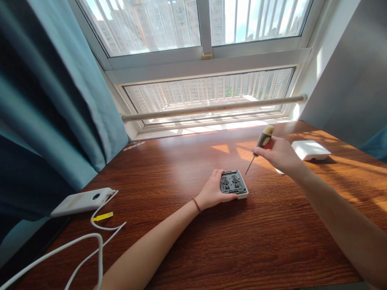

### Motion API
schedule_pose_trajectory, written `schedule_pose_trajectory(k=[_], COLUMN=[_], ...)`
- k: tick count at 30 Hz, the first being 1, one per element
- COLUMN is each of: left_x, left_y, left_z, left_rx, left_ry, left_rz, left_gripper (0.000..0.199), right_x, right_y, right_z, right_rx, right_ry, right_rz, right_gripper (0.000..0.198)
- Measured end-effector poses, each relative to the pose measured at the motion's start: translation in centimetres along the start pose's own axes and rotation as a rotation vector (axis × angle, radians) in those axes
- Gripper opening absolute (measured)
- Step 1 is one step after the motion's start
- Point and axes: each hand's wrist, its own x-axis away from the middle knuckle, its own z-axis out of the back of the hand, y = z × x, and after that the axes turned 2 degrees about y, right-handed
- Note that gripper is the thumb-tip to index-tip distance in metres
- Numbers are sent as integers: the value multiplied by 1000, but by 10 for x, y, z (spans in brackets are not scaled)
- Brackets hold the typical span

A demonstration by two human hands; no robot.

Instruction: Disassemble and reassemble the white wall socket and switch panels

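Observation:
My left hand (pixel 214 189) grips the near and left sides of a square wall switch (pixel 234 182) that rests on the table. Its cover is off, so the grey inner plate with two mechanisms faces up inside a white base. Up and to the right, my right hand (pixel 279 153) is closed around the handle of a screwdriver (pixel 264 137) with a black and yellow grip. The thin shaft slants down to the left, its tip just beyond the switch's right edge and apparently apart from it. Part of a small white piece (pixel 279 171) shows under my right wrist.
A white box-like piece (pixel 311 150) lies at the right on the wooden table (pixel 169 169). At the left are a white power bank-like device (pixel 83 201) and a white cable (pixel 101 241) with a yellow tag (pixel 103 216). Behind stand a blue curtain (pixel 69 80) and a window with a rail (pixel 211 108).

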Motion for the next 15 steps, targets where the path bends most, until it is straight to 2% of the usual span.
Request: schedule_pose_trajectory(k=[2,4,6,8,9,12,15], left_x=[1,1,2,3,3,4,3], left_y=[-2,-4,-5,-6,-6,-7,-9], left_z=[-2,-4,-4,-3,-2,2,6], left_rx=[5,11,20,29,35,53,60], left_ry=[7,14,18,11,3,-47,-96], left_rz=[12,35,43,24,8,-41,-72], left_gripper=[85,92,97,99,100,104,101], right_x=[-6,-8,-5,3,6,16,20], right_y=[14,33,53,72,80,93,96], right_z=[8,9,1,-13,-20,-37,-42], right_rx=[-180,-246,-98,235,310,424,494], right_ry=[-32,-111,-152,-180,-167,-147,-160], right_rz=[-68,-109,-114,-105,-102,-69,-27], right_gripper=[20,18,20,25,25,24,26])
